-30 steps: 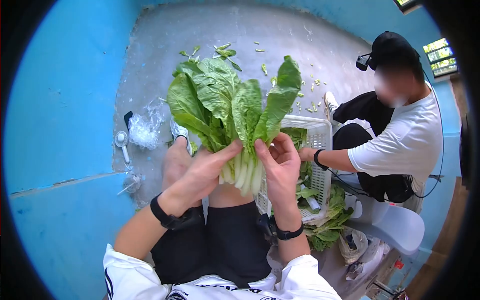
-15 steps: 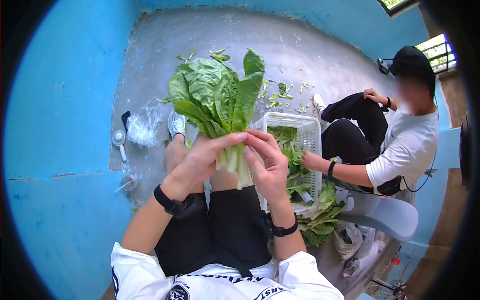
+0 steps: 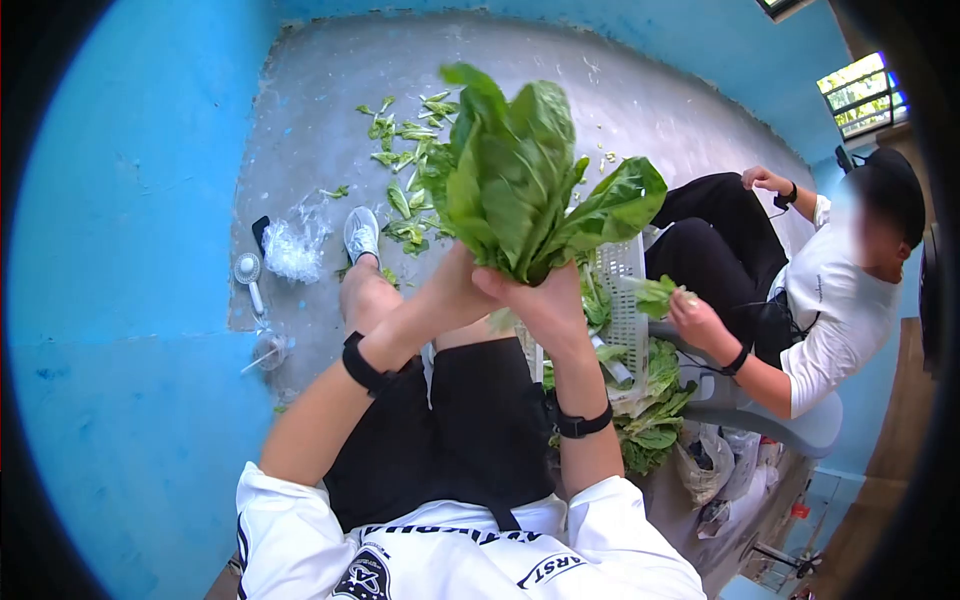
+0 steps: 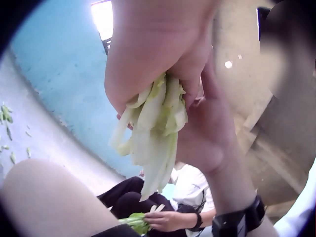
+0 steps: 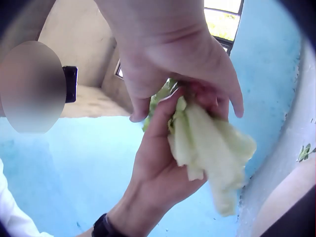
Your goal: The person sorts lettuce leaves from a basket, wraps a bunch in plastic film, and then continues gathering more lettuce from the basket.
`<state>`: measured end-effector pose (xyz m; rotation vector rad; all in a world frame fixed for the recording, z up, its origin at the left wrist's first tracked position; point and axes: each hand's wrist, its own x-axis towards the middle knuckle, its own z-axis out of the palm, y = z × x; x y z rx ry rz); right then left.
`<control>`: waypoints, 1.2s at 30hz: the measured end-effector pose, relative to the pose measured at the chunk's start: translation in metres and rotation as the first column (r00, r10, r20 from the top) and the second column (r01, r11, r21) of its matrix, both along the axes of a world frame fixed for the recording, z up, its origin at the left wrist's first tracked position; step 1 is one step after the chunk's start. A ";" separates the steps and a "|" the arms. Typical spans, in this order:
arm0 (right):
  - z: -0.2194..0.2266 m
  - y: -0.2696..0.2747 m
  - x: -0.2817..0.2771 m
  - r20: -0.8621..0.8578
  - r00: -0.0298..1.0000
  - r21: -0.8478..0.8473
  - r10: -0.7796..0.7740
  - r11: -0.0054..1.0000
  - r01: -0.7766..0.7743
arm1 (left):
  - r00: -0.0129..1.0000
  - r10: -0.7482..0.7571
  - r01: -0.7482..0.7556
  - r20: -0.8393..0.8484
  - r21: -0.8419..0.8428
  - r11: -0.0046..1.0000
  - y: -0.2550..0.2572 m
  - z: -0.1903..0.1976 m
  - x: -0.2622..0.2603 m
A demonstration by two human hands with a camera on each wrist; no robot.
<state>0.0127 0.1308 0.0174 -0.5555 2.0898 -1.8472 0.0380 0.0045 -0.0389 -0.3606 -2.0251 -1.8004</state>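
Observation:
A bunch of leafy greens (image 3: 515,170) fans upward in front of me in the head view, one broad leaf leaning right. My left hand (image 3: 450,283) wraps the base of the bunch. From the right, my right hand (image 3: 548,312) closes round the same spot, its thumb across the front. In the left wrist view, pale stalks (image 4: 157,128) hang out below the left hand's grip. The right wrist view has the right hand (image 5: 173,54) over the bunch and the left hand (image 5: 160,163) gripping from below. Some fingers are hidden behind leaves and stalks.
A white plastic crate (image 3: 627,325) with greens stands at my right, more greens (image 3: 655,405) piled beside it. Leaf scraps (image 3: 400,155) lie on the floor ahead. Left of my foot are crumpled clear plastic (image 3: 295,250) and a handheld fan (image 3: 250,280). Another person (image 3: 840,310) sits at right.
The bunch has been raised and turned, its leaves now spreading rightward. My right hand went from fingertips at the leaf bases to a fuller grip. The other person now holds up a green leaf.

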 end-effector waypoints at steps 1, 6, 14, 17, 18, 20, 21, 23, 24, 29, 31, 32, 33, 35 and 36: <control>-0.003 0.001 0.001 -0.050 0.995 0.043 -0.081 0.996 0.083 | 0.988 -0.083 0.092 0.132 -0.066 0.994 0.000 -0.001 0.001; -0.047 0.020 0.010 -0.047 0.982 -0.004 -0.181 0.983 0.181 | 0.957 -0.208 0.222 0.201 -0.047 0.974 0.008 -0.007 0.009; -0.058 0.034 0.013 -0.058 0.978 0.029 -0.200 0.979 0.201 | 0.933 -0.312 0.314 0.179 0.015 0.949 0.012 -0.002 0.010; -0.057 0.030 0.014 -0.067 0.978 0.023 -0.198 0.979 0.200 | 0.933 -0.318 0.328 0.166 -0.034 0.944 0.010 -0.014 0.007; -0.056 0.028 0.015 -0.082 0.975 -0.007 -0.208 0.978 0.208 | 0.930 -0.324 0.333 0.175 -0.024 0.943 0.010 -0.015 0.007; -0.053 0.027 0.016 -0.082 0.977 0.009 -0.197 0.980 0.199 | 0.925 -0.330 0.339 0.186 -0.014 0.941 0.011 -0.019 0.007; -0.052 0.027 0.015 -0.085 0.979 0.024 -0.186 0.982 0.189 | 0.940 -0.305 0.322 0.154 -0.097 0.942 0.013 -0.022 0.005; -0.055 0.027 0.014 -0.086 0.984 0.024 -0.157 0.987 0.160 | 0.951 -0.284 0.302 0.121 -0.180 0.936 0.015 -0.027 0.003; -0.057 0.027 0.013 -0.087 0.988 0.026 -0.127 0.991 0.130 | 0.951 -0.287 0.300 0.111 -0.130 0.945 0.017 -0.027 0.002; -0.056 0.026 0.012 -0.076 0.995 0.022 -0.071 0.997 0.072 | 0.968 -0.243 0.251 0.062 -0.228 0.941 0.018 -0.026 -0.001; -0.054 0.031 0.012 -0.036 0.998 0.028 -0.046 0.998 0.047 | 0.993 -0.113 0.114 0.021 -0.245 0.963 0.016 -0.025 -0.006; -0.057 0.034 0.013 -0.062 0.998 -0.035 -0.028 0.999 0.026 | 0.993 -0.118 0.119 0.021 -0.241 0.963 0.015 -0.024 -0.007; -0.059 0.034 0.013 -0.089 0.996 -0.101 -0.009 0.995 0.000 | 0.971 -0.142 0.158 0.194 -0.071 0.985 0.012 -0.017 -0.008; -0.062 0.034 0.013 -0.020 0.999 -0.240 -0.026 0.971 0.021 | 0.884 -0.266 0.141 0.384 0.322 0.936 0.007 -0.003 -0.006; -0.058 0.031 0.013 0.052 0.998 -0.370 -0.036 0.928 0.052 | 0.885 -0.260 0.138 0.385 0.317 0.938 0.006 0.000 -0.007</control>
